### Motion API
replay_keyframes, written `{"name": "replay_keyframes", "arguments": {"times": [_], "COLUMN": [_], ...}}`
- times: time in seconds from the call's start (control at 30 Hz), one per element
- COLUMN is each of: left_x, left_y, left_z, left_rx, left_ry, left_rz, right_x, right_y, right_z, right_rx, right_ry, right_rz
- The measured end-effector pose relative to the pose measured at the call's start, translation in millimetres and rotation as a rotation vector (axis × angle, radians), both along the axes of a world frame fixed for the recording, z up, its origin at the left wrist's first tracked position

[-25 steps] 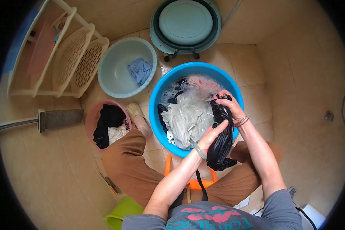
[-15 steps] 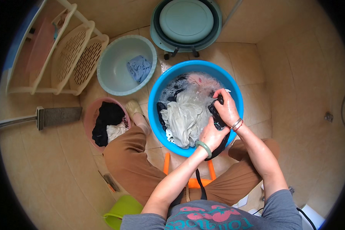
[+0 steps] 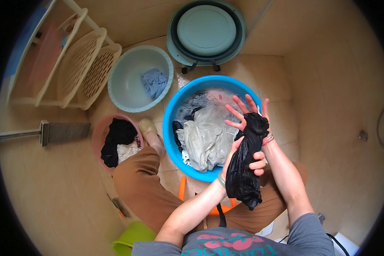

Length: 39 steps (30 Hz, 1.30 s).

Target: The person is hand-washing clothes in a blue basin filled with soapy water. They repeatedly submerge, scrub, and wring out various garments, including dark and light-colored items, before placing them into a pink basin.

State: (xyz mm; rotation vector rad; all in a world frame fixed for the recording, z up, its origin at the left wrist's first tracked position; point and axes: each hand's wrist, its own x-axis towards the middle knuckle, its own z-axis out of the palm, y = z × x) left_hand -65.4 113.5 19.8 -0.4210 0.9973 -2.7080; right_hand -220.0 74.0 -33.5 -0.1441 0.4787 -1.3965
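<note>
A wet, black garment, bunched lengthwise, hangs over the near right rim of the blue basin. My left hand is wrapped round its middle, fingers curled over the right side. My right hand has its palm up and fingers spread; the garment's upper end lies across the palm without being gripped. In the basin, a soaked pale grey-white garment lies over darker pieces. Pink cloth shows in the suds at the far side.
A pale green basin holds blue cloth. Beside my foot, a pink basin holds black and white clothes. A folded basin stands at the back, a slatted rack at left. Between my legs is an orange stool.
The black garment has come up out of the basin toward me. My right hand has opened from its grip and turned palm up; my left now wraps the garment's middle.
</note>
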Motion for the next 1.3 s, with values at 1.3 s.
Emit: {"name": "replay_keyframes", "arguments": {"times": [1.3], "left_x": [25.9], "left_y": [-50.2], "left_z": [13.3], "left_rx": [-0.875], "left_ry": [-0.88], "left_rz": [-0.554], "right_x": [1.0], "right_y": [-7.6], "right_z": [40.1], "right_rx": [0.237], "right_ry": [0.206], "right_rz": [0.016]}}
